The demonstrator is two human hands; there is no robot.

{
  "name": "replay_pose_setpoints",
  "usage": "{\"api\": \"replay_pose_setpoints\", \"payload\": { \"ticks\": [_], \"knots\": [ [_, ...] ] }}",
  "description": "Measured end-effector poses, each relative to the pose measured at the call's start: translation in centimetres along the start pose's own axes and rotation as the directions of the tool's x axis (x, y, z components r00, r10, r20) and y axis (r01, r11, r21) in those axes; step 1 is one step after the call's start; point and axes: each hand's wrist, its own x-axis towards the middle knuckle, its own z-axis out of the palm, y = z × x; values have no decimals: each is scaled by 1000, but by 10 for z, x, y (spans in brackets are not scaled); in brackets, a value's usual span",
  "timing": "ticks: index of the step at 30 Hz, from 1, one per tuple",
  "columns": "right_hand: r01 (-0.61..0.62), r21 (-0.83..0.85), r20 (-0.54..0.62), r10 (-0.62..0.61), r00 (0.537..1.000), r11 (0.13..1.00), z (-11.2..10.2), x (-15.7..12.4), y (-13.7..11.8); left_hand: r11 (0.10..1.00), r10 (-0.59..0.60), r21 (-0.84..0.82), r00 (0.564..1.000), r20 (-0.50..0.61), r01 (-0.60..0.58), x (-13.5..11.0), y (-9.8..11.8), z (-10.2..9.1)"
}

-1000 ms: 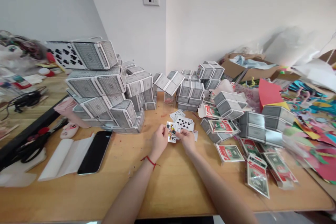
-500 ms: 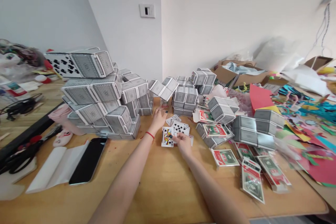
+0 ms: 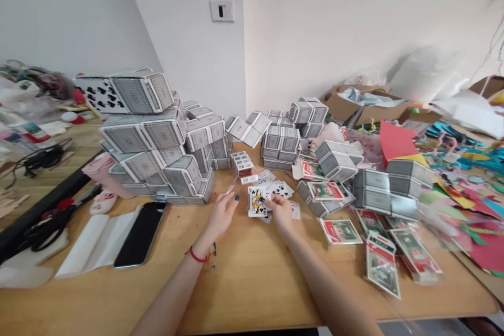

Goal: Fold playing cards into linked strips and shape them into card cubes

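Note:
My right hand pinches a queen playing card, held face up over the wooden table. Loose cards lie partly under and behind it, some of them fanned out. To the left, my left hand hovers apart from the cards, thumb and fingers spread with nothing plainly between them. Just beyond both hands sits a small pack with a red and white end. Folded card blocks with grey patterned backs are stacked into a stepped wall at left. More blocks stand behind the loose cards.
Red and green card boxes lie at right beside further card blocks. A black phone, white paper and scissors lie at left. Coloured paper scraps and a cardboard box fill the far right.
My left hand has drawn back toward me and left, uncovering the small pack. My right hand keeps the queen card, nearly in place. The view has shifted slightly.

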Motion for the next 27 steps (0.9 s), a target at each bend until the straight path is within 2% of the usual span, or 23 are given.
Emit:
{"api": "replay_pose_setpoints", "payload": {
  "ticks": [3, 7, 12, 16, 22, 27],
  "knots": [
    [0, 4, -4, 0, 1000, 1000, 0, 0, 1, 999, 18, 29, 999, 28, -19, -11, 6, -2],
    [0, -7, -20, 0, 1000, 1000, -2, 2, 4, 994, 28, 108, 997, 69, -35, -15, 17, 7],
    [11, -23, -56, -13, 998, 1000, -5, 5, 4, 951, 173, 252, 984, 49, -179, -10, 22, 27],
    [27, -29, -72, -29, 997, 999, -7, 5, 2, 913, 202, 360, 979, 12, -193, 7, 18, 34],
    [33, -34, -75, -36, 997, 999, -4, 5, -1, 883, 207, 439, 978, -39, -169, 43, 12, 33],
    [43, -45, -54, -46, 998, 998, -2, 3, -3, 877, 99, 477, 993, -65, -56, 70, 14, 36]
  ]
}}
